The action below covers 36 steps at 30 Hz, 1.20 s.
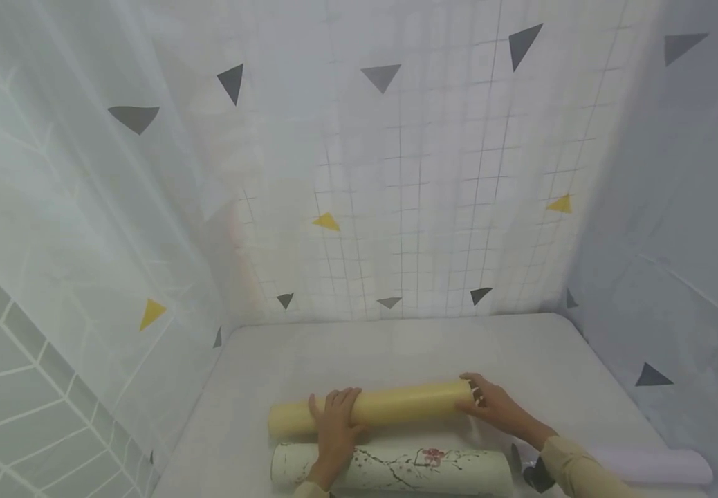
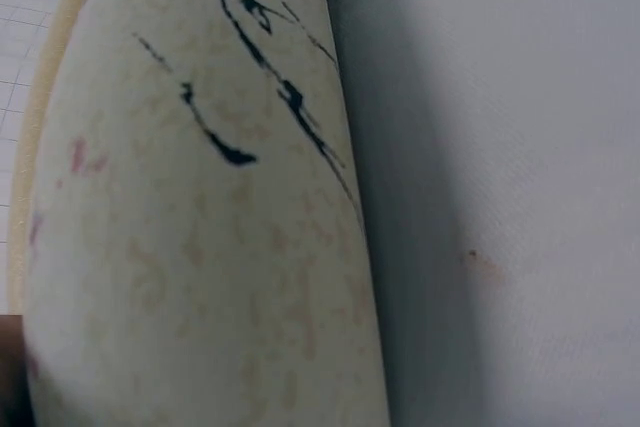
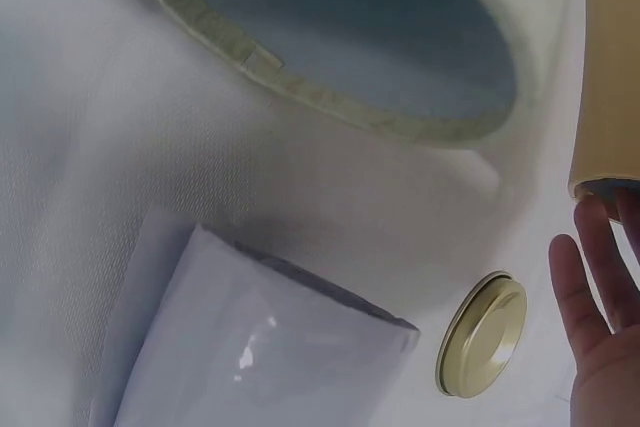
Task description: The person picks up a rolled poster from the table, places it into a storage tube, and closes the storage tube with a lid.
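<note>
A yellow wallpaper roll [image 1: 409, 403] lies across the white surface, its right end slightly farther back. My left hand [image 1: 336, 427] rests over its left part, fingers bent over the top. At the right end, my right hand [image 1: 497, 407] grips the roll by its rim. In the right wrist view the fingers [image 3: 600, 247] of that hand reach up to the roll's hollow end [image 3: 606, 137]. Nearer to me, a cream wallpaper roll [image 1: 427, 472] printed with branches and red blossoms lies beneath my left wrist; its open end [image 3: 400, 127] shows in the right wrist view.
A glossy pale lavender roll [image 1: 651, 465] lies to the right, partly behind my right sleeve. Near its end sits a round gold lid [image 3: 485, 335]. Translucent sheeting with dark and yellow triangles [image 1: 326, 221] hangs behind and on both sides of the white table [image 1: 396, 346].
</note>
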Each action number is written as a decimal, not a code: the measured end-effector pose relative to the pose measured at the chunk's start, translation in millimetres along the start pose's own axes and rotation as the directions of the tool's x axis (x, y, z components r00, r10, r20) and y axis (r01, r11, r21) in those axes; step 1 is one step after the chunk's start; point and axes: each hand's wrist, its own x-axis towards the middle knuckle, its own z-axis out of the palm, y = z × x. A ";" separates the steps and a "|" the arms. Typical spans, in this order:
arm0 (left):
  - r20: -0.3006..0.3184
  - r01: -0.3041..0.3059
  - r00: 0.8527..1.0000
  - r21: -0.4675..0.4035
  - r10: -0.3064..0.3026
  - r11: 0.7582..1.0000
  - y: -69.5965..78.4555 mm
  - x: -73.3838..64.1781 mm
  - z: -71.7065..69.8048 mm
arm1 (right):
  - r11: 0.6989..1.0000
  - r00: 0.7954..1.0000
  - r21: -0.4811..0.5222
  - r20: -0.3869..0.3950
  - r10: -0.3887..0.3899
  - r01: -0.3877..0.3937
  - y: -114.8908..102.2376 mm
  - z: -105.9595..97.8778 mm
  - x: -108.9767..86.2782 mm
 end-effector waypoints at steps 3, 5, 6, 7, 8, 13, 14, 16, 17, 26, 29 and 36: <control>-0.001 0.004 1.000 -0.005 -0.004 1.000 -1.3 0.2 1.9 | 1.000 1.000 0.007 0.019 -0.023 0.023 -0.8 -0.8 0.1; -0.007 0.004 1.000 -0.012 -0.004 1.000 -1.7 -0.2 2.0 | 0.999 0.999 0.022 0.029 -0.025 0.024 -1.9 -0.9 0.1; -0.011 0.002 1.000 -0.016 -0.002 1.000 -2.0 -0.6 2.1 | 0.999 0.999 0.026 0.038 -0.021 0.020 -2.5 -0.5 0.1; -0.016 -0.001 1.000 -0.020 0.001 1.000 -2.1 -0.9 1.6 | 1.000 0.999 0.028 0.042 -0.013 0.012 -2.9 0.0 0.2; -0.020 -0.004 1.000 -0.020 0.004 1.000 -2.2 -1.4 1.3 | 0.999 0.999 0.035 0.048 -0.002 0.000 -3.2 0.6 0.2; -0.010 -0.008 1.000 -0.031 0.008 0.999 -1.3 -2.6 -1.7 | 0.998 0.998 0.036 0.055 0.044 -0.046 -4.2 3.4 -1.2; -0.011 -0.011 1.000 -0.029 0.011 1.000 -0.9 -2.7 -2.0 | 0.998 0.997 0.036 0.058 0.045 -0.048 -4.3 3.8 -1.4; -0.011 -0.018 1.000 -0.028 0.017 0.999 -0.4 -2.5 -2.6 | 0.998 0.997 0.044 0.061 0.045 -0.048 -4.6 4.4 -1.7; -0.007 -0.017 1.000 -0.030 0.017 0.999 -0.2 -2.4 -2.6 | 0.997 0.997 0.053 0.062 0.049 -0.052 -4.7 4.6 -1.8; -0.002 -0.031 1.000 0.020 0.031 0.999 1.8 -3.1 0.2 | 0.983 0.987 0.114 -0.055 0.154 -0.147 6.1 -0.4 2.0; -0.017 -0.041 0.999 0.017 0.041 0.999 2.7 -4.1 -0.2 | 0.986 0.975 0.075 -0.152 0.160 -0.150 13.6 -5.8 1.5; -0.037 -0.044 0.998 0.017 0.044 0.999 2.2 -4.7 0.0 | 0.962 0.975 -0.232 -0.200 0.096 -0.142 25.8 -10.9 0.5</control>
